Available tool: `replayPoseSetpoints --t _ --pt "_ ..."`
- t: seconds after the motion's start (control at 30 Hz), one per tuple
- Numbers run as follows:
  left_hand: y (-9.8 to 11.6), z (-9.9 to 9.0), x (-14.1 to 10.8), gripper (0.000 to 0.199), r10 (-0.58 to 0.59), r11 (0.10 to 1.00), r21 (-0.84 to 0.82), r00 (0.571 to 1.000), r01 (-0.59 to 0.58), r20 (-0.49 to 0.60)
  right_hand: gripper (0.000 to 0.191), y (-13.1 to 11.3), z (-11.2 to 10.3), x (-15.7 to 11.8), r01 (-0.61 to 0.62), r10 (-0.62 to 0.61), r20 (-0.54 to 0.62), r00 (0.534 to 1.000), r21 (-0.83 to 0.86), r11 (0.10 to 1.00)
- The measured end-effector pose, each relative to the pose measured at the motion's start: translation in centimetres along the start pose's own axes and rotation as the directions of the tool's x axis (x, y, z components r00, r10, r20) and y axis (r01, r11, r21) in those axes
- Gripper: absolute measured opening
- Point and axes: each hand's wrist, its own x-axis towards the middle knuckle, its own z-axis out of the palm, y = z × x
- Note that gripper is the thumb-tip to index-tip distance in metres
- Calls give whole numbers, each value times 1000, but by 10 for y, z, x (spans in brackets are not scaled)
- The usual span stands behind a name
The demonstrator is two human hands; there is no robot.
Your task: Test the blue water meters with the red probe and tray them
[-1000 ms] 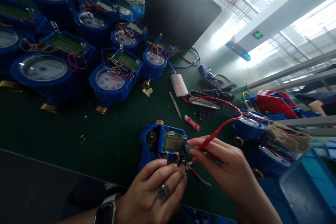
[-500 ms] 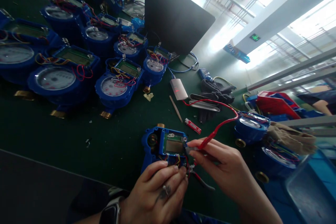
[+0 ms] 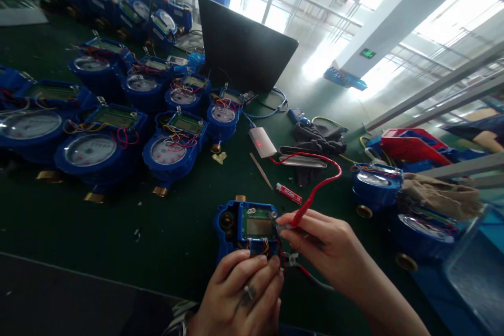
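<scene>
A blue meter housing with a green circuit board and small display sits near the table's front edge. My left hand is wrapped over its near side, fingers bent together on the lower edge by the thin wires. My right hand pinches a connector at the end of a red cable, against the board's right side. That cable runs back to a white box with a red light. Pliers with red and dark handles lie under my right hand.
Several blue meters stand on the green table at left, more behind. A laptop stands at the back. Nearby lie a red battery, a thin stick and dark gloves. At right are meters and a blue bin.
The camera view has shifted, showing more of the meters at the back left. Both hands keep nearly the same hold at the housing and the connector.
</scene>
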Motion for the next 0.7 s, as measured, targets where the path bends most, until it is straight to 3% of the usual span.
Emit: replayPoseSetpoints --t 0.7 --pt "2 1 0 16 -38 999 -32 999 37 -26 15 14 4 -13 -46 42 24 999 173 984"
